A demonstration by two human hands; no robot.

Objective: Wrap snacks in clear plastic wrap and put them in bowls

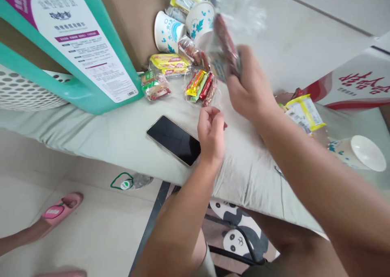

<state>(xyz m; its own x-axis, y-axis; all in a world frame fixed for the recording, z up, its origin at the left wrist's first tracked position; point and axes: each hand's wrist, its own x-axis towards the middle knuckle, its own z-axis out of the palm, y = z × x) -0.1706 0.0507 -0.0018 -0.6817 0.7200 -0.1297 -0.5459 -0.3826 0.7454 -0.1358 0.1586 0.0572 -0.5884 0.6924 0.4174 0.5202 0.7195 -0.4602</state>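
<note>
My right hand (248, 84) grips a wrapped snack packet (226, 45), dark red with clear plastic, blurred by motion. It is held above the snacks at the back of the cloth-covered surface. My left hand (211, 133) rests with curled fingers and nothing visible in them, beside a black smartphone (173, 139) lying face up. Just beyond it lies a clear bag of small red, yellow and green snack bars (200, 86). Around that are yellow-wrapped snacks (169, 62), a bread-like packet (154, 86) and a reddish-brown packet (190, 50).
Two patterned paper cups (169, 31) lie tilted at the back. A large teal bottle (126, 82) stands left before a cardboard box (131, 13). Right are a yellow-edged packet (306, 112), another paper cup (367, 153) and a white-red box (359, 82). Someone's pink slipper (65, 212) shows below.
</note>
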